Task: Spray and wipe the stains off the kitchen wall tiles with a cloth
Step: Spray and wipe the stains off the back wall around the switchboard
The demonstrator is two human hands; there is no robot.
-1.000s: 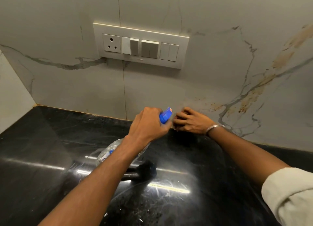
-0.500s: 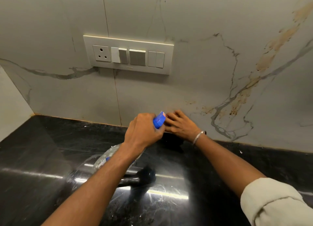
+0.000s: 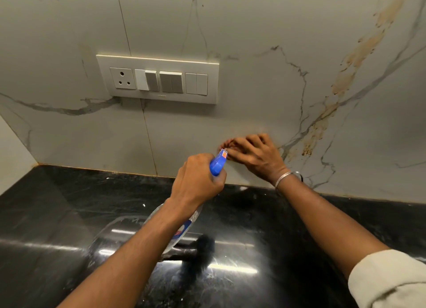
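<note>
Against the foot of the wall tiles [image 3: 253,54], just above the black countertop [image 3: 69,215], the head view shows both hands close together. The left hand [image 3: 196,180] grips the spray bottle [image 3: 217,164] with its fingers wrapped tight round the neck. The blue spray head sticks out past the knuckles, and its tip points at the tile, almost touching the other hand. The bottle's clear body slants down under the left wrist, above the countertop.

The right hand [image 3: 253,156] is against the tile with its knuckles raised and its fingers bent, fingertips down at the surface. The fingertips are blurred, and I cannot tell whether a cloth is bunched under them or whether they hold anything at all. A thin metal bangle [image 3: 288,177] sits on that wrist, and a pale rolled sleeve [image 3: 389,280] shows at the lower right corner.

Brown stains [image 3: 309,144] speckle the tile just right of the right hand, beside a grey vein, and a paler brown streak [image 3: 368,47] runs up towards the top right. A white switch plate [image 3: 159,79] with one socket and several rocker switches is fixed to the wall, up and left of the hands
</note>
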